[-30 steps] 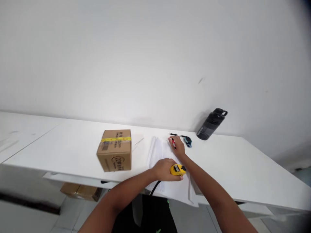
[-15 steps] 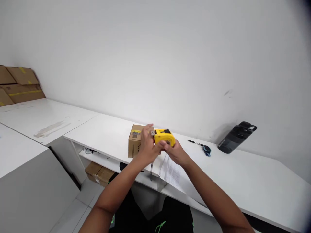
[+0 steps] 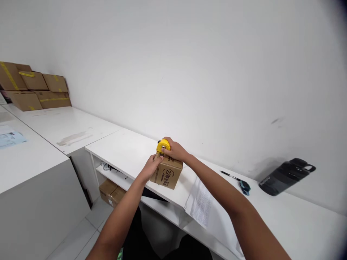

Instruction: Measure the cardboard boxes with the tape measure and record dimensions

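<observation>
A yellow tape measure (image 3: 160,145) is in my right hand (image 3: 175,150), over the far part of a small cardboard box (image 3: 166,177). The fingers wrap round its casing, with the thumb across its near side. My left hand (image 3: 151,168) is closed at the box's left upper edge, its thumb resting on the cardboard near the tape measure. Whether the end of the blade is also under those fingers cannot be made out. Dark print and a round logo show on the box's near side. The box sits on the white shelf top (image 3: 127,148).
Printed sheets (image 3: 202,206) lie to the right, overhanging the front edge. Farther right are a pen (image 3: 229,175), a small dark blue item (image 3: 244,187) and a tilted dark bottle (image 3: 287,175) by the wall. Stacked cartons (image 3: 54,99) stand far left; another carton (image 3: 108,191) is below.
The tape measure has moved from beside the box to over it. My left hand has gone to the box's left edge. The box is turned, its printed side towards me. The view has shifted left.
</observation>
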Available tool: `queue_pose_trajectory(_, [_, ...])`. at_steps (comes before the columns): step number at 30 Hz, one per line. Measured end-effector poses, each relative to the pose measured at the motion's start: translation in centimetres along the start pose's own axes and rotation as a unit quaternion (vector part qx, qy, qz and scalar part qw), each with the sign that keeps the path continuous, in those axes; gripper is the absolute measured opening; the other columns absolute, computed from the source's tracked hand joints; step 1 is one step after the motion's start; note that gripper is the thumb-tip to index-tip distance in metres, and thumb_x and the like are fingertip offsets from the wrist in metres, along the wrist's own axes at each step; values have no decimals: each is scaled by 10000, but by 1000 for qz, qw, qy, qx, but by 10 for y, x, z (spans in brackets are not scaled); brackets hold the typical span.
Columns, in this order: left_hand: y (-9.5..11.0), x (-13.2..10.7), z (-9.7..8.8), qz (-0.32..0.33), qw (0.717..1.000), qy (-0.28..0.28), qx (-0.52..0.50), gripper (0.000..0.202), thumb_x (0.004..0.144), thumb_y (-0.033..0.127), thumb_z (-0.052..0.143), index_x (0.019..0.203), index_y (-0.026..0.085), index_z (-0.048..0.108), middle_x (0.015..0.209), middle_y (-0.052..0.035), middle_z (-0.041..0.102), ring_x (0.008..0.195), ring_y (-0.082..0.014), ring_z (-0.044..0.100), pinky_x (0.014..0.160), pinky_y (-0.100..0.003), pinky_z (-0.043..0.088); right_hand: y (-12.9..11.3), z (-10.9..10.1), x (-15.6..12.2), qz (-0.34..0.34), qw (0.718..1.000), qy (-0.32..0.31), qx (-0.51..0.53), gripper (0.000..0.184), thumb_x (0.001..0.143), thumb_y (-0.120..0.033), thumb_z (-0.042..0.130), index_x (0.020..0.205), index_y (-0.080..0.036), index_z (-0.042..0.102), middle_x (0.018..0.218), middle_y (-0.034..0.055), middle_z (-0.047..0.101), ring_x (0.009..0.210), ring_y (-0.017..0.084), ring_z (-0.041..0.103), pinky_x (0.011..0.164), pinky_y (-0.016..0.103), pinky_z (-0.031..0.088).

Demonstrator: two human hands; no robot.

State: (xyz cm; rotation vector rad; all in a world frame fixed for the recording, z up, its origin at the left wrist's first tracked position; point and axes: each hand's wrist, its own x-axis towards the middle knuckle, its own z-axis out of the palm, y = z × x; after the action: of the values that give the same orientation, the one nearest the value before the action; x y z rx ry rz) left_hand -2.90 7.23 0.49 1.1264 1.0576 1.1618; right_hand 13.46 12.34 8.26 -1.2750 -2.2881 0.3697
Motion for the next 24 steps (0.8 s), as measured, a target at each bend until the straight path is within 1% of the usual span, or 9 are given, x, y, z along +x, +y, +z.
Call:
queue_pose_trajectory(2, [0,0,-1,-3,1000,-1,7,639,762,572,677,1217,147,533,1135,-127,683,1055,-288,641,871,-353,470,-2,0,2,-11,1000,-9,-6,631,846,-476,594,1400,-251,393,1035,63,692,845,227,635,761,347,475])
queue_pose_trajectory(5, [0,1,-3,3,1000,-10,-10,614,770,554,681,1221,160,546,1131,-114,687,1054,-275,641,855,-337,474,-1,-5,4,-36,999,-20,9,675,800,-492,660,1394,-272,426,1120,54,686,923,229,640,804,339,479])
queue_pose_trajectory(10, [-2,3,-3,0,996,-65,-56,530,762,511,707,1143,152,619,981,-84,722,899,-234,660,766,-317,480,-1,-8,-1,-86,996,-21,-12,563,829,-437,632,1354,-304,476,1186,27,674,974,224,636,836,345,468])
queue_pose_trajectory(14, [-6,5,2,19,995,-57,-84,497,762,490,712,1108,138,649,923,-70,724,814,-206,657,726,-299,479,-6,-4,-6,-63,997,-23,-34,511,853,-376,594,1341,-288,471,1117,31,694,919,218,640,780,319,462])
queue_pose_trajectory(16, [-9,6,6,39,995,-29,-86,527,760,480,713,1159,142,645,976,-79,725,850,-213,662,759,-309,488,-10,-5,-8,-61,996,-29,-53,499,856,-364,592,1332,-275,472,1098,41,697,898,218,636,753,303,450])
queue_pose_trajectory(18, [-12,8,9,57,995,15,-79,605,758,458,718,1271,162,598,1112,-100,706,961,-233,657,833,-328,491,-14,-9,-10,-68,994,-36,-77,483,861,-361,585,1321,-261,481,1101,57,694,896,224,632,743,301,439])
queue_pose_trajectory(20, [-15,10,11,75,994,50,-62,663,770,431,712,1364,195,537,1276,-114,642,1096,-249,623,918,-345,474,-16,-17,-18,-63,993,-41,-97,478,860,-365,585,1315,-254,486,1099,68,694,898,236,632,742,310,436])
queue_pose_trajectory(22, [-16,11,11,94,993,59,-45,648,790,409,695,1388,224,526,1383,-106,574,1186,-255,582,976,-349,453,-15,-26,-33,-47,993,-47,-94,477,858,-374,588,1312,-265,489,1094,62,695,903,243,635,743,320,442])
queue_pose_trajectory(24, [-16,12,10,103,993,46,-42,612,799,406,687,1370,231,553,1394,-97,570,1199,-257,578,984,-348,455,-9,-37,-54,-28,996,-46,-70,466,860,-390,588,1304,-287,492,1098,46,693,909,241,638,747,330,455])
